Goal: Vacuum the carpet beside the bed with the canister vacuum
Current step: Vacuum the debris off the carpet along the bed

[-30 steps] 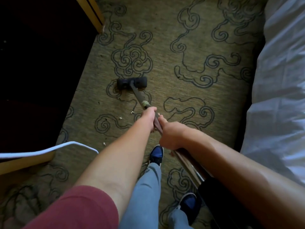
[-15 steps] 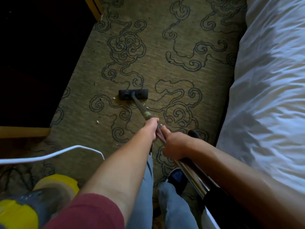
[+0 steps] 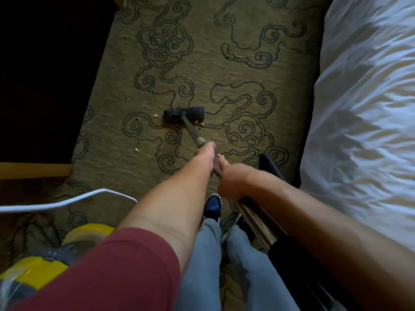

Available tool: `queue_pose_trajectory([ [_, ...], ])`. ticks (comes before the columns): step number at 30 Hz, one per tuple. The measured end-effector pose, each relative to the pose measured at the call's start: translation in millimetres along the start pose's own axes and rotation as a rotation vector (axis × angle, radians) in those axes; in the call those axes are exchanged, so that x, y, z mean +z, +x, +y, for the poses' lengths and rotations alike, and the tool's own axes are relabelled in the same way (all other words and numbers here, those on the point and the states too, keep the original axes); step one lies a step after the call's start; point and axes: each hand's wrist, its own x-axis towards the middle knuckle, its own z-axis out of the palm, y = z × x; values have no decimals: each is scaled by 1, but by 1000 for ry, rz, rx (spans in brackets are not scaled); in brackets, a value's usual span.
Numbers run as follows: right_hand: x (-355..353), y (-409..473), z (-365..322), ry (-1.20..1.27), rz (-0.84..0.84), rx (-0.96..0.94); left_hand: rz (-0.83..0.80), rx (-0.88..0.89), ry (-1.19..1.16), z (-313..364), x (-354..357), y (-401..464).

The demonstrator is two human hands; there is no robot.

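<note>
The black floor nozzle (image 3: 184,114) lies flat on the olive carpet (image 3: 224,70) patterned with dark swirls. A metal wand (image 3: 192,134) runs from it back toward me. My left hand (image 3: 207,154) grips the wand farther down, and my right hand (image 3: 233,181) grips it just behind. The wand's chrome upper part (image 3: 256,221) passes under my right forearm. The yellow and grey canister (image 3: 45,259) sits at the lower left. Small white crumbs (image 3: 136,150) lie on the carpet around the nozzle.
The bed with white bedding (image 3: 363,122) fills the right side. Dark wooden furniture (image 3: 45,81) with a light wood edge stands on the left. A white cord (image 3: 67,201) arcs over the floor at the left. My feet in blue shoes (image 3: 213,206) stand below the hands.
The nozzle has been drawn back toward me over the carpet and I have stepped backward. The canister has come into view at the lower left. Both hands keep their hold on the wand.
</note>
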Motion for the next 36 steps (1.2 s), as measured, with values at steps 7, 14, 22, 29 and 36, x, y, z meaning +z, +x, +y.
queue_pose_trajectory([
  [7,28,-20,2,10,-6,-11,23,24,-13,-31,-8,-8],
  [14,68,-63,32,-57,-44,-50,-1,43,-45,-98,2,-35],
  [22,184,-107,91,-212,-23,-106,36,63,-76,-234,8,-42],
  [29,262,-156,142,-296,-57,-170,93,74,-119,-345,19,-74],
  [36,296,-184,180,-285,-77,-191,106,42,-204,-407,37,-92],
])
